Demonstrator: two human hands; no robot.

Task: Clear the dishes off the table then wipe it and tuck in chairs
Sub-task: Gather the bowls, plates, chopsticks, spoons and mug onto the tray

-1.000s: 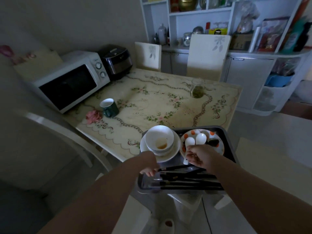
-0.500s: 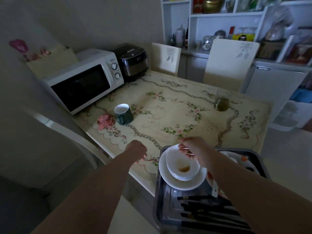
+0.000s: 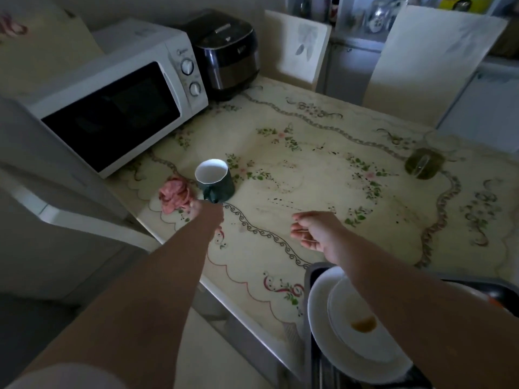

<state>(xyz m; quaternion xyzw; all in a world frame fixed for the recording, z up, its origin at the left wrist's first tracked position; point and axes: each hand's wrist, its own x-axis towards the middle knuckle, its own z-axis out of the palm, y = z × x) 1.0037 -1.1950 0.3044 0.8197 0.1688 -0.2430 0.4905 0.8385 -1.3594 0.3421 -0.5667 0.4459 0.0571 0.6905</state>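
Note:
A dark green mug [image 3: 214, 178] with a white inside stands on the flowered table [image 3: 309, 153], beside a crumpled pink cloth [image 3: 174, 194]. My left hand [image 3: 206, 213] is at the mug's handle; its fingers are hidden behind the hand. My right hand [image 3: 314, 231] hovers over the table's near side, fingers loosely curled and holding nothing. A dark tray [image 3: 312, 273] at the lower right carries a white plate [image 3: 317, 310] with a white bowl [image 3: 348, 307] on it, brown residue inside. A glass jar of green liquid [image 3: 424, 164] stands at the far right.
A white microwave [image 3: 112, 94] and a black rice cooker [image 3: 227, 51] fill the table's left back corner. Two pale chair backs [image 3: 302, 46] [image 3: 429, 63] stand at the far side. Another white chair [image 3: 56, 214] is at my left. Shelves and cabinets line the back wall.
My left hand has reached forward to the mug's handle. My right hand has left the bowl and come forward over the table. The view has moved closer and lower.

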